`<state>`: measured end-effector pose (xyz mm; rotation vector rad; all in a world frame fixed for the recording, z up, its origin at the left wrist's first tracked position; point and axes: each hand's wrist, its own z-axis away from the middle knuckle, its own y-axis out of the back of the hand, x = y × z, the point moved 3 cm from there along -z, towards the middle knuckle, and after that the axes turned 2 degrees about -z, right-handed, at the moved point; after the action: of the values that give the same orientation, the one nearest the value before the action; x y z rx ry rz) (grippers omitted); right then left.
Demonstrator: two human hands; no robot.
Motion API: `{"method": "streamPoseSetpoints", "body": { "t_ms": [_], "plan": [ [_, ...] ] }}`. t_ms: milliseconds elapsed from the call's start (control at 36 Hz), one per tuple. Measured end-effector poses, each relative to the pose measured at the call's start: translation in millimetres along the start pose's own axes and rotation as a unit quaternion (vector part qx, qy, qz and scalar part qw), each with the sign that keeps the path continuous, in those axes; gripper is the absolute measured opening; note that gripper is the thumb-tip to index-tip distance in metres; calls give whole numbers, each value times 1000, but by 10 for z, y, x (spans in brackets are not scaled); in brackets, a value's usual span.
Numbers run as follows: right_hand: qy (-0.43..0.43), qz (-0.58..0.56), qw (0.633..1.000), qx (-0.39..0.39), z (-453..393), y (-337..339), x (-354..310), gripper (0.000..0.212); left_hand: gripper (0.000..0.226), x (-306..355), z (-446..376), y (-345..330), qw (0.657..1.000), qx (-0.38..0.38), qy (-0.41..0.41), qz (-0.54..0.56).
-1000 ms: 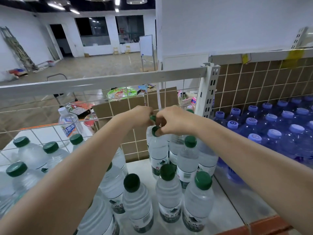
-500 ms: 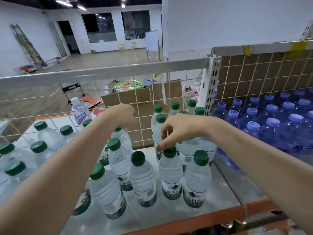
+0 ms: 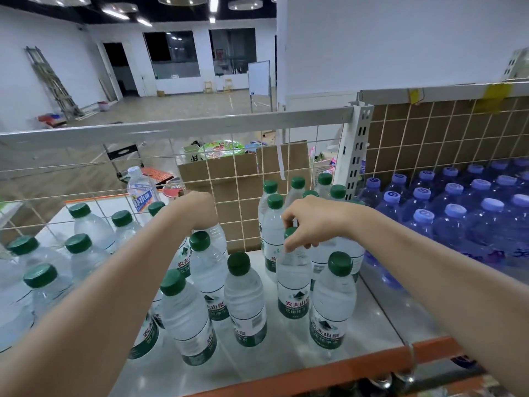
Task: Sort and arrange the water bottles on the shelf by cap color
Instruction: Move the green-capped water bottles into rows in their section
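Many clear water bottles with green caps (image 3: 239, 263) stand on the white shelf (image 3: 380, 310). Blue-tinted bottles with pale blue caps (image 3: 455, 210) fill the section to the right. My right hand (image 3: 312, 222) pinches the green cap of a bottle (image 3: 293, 282) in the right-hand cluster. My left hand (image 3: 197, 210) is curled down over the top of another clear bottle (image 3: 217, 234) near the wire back, and that bottle's cap is hidden under my fingers. Both forearms reach in from the bottom of the view.
A wire grid (image 3: 243, 196) closes the back of the shelf, and a white slotted post (image 3: 355, 150) divides the two sections. An orange rail (image 3: 315, 368) runs along the front edge. Behind the grid are a cardboard box (image 3: 229, 173) and a white-capped bottle (image 3: 140, 190).
Both hands left the bottles at the back and drew apart. The right came nearer onto a green cap; the left moved left onto another bottle.
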<state>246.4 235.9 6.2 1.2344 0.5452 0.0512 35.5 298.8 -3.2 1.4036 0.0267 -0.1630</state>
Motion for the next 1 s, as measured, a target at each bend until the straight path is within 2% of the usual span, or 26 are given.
{"method": "streamPoseSetpoints", "body": {
  "t_ms": [139, 528, 806, 917, 1000],
  "plan": [
    [-15, 14, 999, 33, -102, 41, 58, 31, 6, -30, -10, -24, 1000, 11, -3, 17],
    [-44, 13, 997, 64, -292, 55, 62, 29, 8, -54, 1, -24, 999, -5, -6, 36],
    [-55, -1, 998, 29, -214, 96, 51, 39, 8, -57, -39, -51, 999, 1, -8, 37],
    [-52, 45, 997, 44, -83, 194, 17, 41, 9, -45, -33, -42, 998, -27, -6, 60],
    [-65, 104, 992, 22, 42, 241, 12, 45, 12, -51, -60, -37, 997, -23, -8, 72]
  ]
}}
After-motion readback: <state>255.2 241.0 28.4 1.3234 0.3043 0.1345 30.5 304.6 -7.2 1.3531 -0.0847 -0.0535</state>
